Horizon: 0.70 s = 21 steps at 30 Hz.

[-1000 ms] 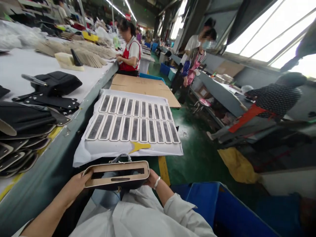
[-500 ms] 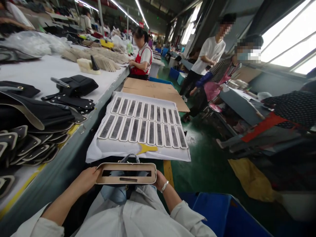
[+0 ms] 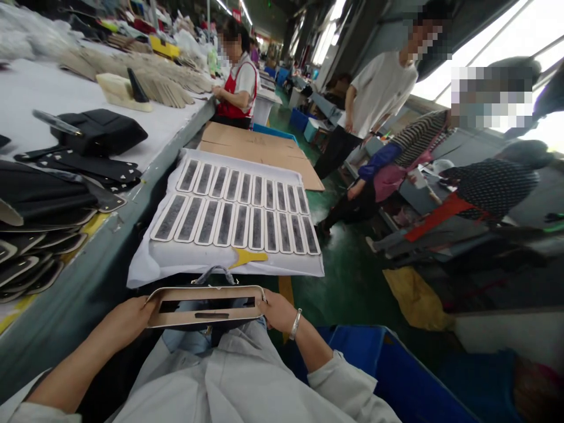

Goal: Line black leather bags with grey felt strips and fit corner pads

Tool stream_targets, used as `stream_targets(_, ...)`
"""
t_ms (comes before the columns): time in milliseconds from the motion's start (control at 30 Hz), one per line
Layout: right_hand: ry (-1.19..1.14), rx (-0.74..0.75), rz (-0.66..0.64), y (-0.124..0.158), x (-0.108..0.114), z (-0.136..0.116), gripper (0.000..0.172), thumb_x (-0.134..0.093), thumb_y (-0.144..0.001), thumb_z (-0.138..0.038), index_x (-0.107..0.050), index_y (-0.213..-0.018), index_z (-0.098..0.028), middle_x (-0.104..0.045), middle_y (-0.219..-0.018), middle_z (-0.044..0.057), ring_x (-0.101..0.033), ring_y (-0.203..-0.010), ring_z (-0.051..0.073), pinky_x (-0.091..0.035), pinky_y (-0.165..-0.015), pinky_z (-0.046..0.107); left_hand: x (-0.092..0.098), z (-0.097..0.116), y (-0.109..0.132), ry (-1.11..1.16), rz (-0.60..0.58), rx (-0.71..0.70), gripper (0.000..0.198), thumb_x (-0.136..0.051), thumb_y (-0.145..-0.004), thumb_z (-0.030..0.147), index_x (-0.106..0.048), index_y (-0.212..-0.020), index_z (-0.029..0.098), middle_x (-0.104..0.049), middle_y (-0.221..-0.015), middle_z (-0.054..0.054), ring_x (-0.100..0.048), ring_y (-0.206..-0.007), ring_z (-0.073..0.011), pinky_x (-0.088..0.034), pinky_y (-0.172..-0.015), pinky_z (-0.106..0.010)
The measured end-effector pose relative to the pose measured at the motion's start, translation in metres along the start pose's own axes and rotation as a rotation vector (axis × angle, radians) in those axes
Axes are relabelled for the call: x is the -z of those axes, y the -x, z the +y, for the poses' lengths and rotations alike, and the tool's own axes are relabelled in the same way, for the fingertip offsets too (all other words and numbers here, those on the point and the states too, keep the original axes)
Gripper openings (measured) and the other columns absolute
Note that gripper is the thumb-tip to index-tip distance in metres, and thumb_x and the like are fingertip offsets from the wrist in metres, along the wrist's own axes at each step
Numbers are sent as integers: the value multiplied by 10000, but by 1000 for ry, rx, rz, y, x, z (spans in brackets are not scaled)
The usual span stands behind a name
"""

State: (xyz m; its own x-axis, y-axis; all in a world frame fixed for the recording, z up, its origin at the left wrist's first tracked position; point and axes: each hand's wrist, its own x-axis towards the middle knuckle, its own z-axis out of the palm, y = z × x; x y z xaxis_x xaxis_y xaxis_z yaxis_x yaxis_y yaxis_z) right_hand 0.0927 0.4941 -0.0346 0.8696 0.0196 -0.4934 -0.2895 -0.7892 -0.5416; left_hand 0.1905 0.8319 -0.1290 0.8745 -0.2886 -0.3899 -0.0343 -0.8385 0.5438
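Between my hands, in front of my lap, is a handbag body (image 3: 176, 321), its open rectangular side facing me. Its inside is beige, with a long dark-edged opening and a narrow slot, and a dark handle (image 3: 215, 271) shows beyond it. My left hand (image 3: 132, 319) is closed on its left end; my right hand (image 3: 278, 311) grips the right end, thumb over the rim. Just past the bag, two rows of pale panels with dark grey centres (image 3: 219, 223) lie on a white-covered board (image 3: 288, 268). Near its front edge is a yellow flat piece (image 3: 249, 257).
On the left, a long table (image 3: 170, 120) bears black bag parts (image 3: 103, 132), a pen (image 3: 57, 122) and stacked beige pieces (image 3: 163, 85). Cardboard (image 3: 255, 144) lies beyond the board. A blue bin (image 3: 365, 346) stands at my right. Several people work nearby.
My right thumb has come over the rim at the bag's right end. The bag is slightly tilted now. The whole view has shifted, and people on the right have moved.
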Motion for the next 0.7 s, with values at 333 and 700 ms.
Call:
stream_targets(333,196,30,39,7,-3,-10,369,-343,-860,-177,-515,-1182,-123,-643,-988,112,-599,-895,209,-412,-770,282,11,25,30,-159,-119,126,554,-146,-878,465,-589,-788,146,-666,-902,-201,-626,-906,-330,-432,-783,-409)
stream_targets(700,27,25,97,2,-3,-15,331,-385,-781,-131,-591,-1029,-207,-596,-649,1,-564,-636,163,-386,-624,254,26,81,27,-328,190,-475,492,-495,-842,363,-477,-1286,151,-545,-1253,-127,-502,-1122,-277,-379,-958,-387)
